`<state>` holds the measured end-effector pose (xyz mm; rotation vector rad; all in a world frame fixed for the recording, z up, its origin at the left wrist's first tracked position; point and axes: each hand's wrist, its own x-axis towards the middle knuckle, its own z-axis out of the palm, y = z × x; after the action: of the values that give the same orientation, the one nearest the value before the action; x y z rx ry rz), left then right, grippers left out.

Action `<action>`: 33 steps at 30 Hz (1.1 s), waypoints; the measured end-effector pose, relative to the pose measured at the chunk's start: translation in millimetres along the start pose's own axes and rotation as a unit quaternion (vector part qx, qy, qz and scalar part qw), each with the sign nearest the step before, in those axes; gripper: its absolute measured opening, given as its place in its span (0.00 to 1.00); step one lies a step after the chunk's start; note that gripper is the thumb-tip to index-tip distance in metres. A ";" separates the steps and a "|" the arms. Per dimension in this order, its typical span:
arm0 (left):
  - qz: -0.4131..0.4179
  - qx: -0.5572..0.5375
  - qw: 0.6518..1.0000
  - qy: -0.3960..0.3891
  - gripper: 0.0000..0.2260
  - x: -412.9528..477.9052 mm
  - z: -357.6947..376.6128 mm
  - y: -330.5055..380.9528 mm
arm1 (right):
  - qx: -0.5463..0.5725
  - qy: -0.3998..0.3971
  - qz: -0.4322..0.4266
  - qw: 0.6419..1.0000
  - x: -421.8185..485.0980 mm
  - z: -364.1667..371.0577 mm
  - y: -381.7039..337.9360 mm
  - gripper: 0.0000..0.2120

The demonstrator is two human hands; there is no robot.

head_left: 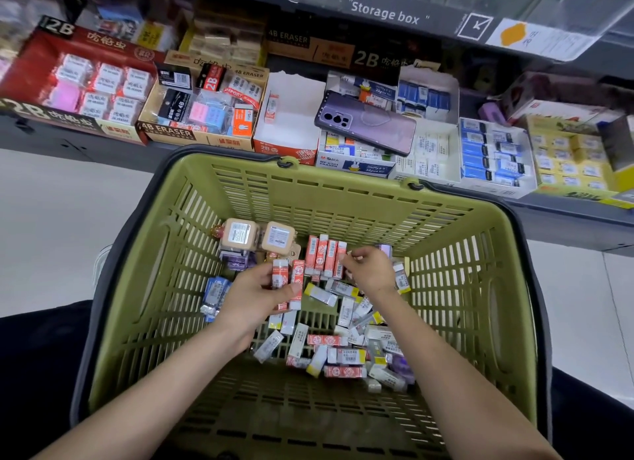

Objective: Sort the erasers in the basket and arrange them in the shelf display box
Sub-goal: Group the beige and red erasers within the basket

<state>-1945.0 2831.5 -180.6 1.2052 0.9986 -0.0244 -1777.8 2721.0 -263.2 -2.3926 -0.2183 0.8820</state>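
My left hand (255, 295) grips two glossy red-and-white rectangular erasers (297, 283). My right hand (368, 271) pinches the end of an upright row of four (324, 257). Both are inside the green slotted plastic basket (343, 199). The white cardboard display box (291, 130) beyond holds one.

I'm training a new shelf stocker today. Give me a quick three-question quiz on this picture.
1. True or false: a purple phone lies on the shelf boxes, outside the basket.
2. Which erasers does the left hand grip? A blue; B red-and-white; C yellow.
3. How many erasers show in the white display box?

Key: 1 true. 2 B: red-and-white erasers. 3 one.
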 end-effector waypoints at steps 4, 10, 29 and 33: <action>0.021 0.001 1.000 -0.008 0.10 4.2 9.2 3.3 | 0.074 -0.061 -0.073 0.993 -40.3 -20.8 -15.9 0.13; 0.033 0.023 0.998 -0.048 0.11 15.2 37.3 -1.9 | 0.249 -0.167 -0.010 0.954 -66.8 -31.4 -30.2 0.03; 0.091 0.387 0.906 0.144 0.10 87.8 73.6 -1.7 | 0.128 0.006 -0.014 0.992 12.8 4.8 -4.6 0.13; 0.138 0.367 0.915 0.093 0.15 70.5 64.4 -1.9 | 0.098 -0.006 -0.046 0.994 -8.0 -12.3 0.9 0.12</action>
<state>-1863.6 2813.8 -227.5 2.0660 1.0043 -0.0668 -1776.2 2712.0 -251.7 -2.1787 -0.2339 0.8351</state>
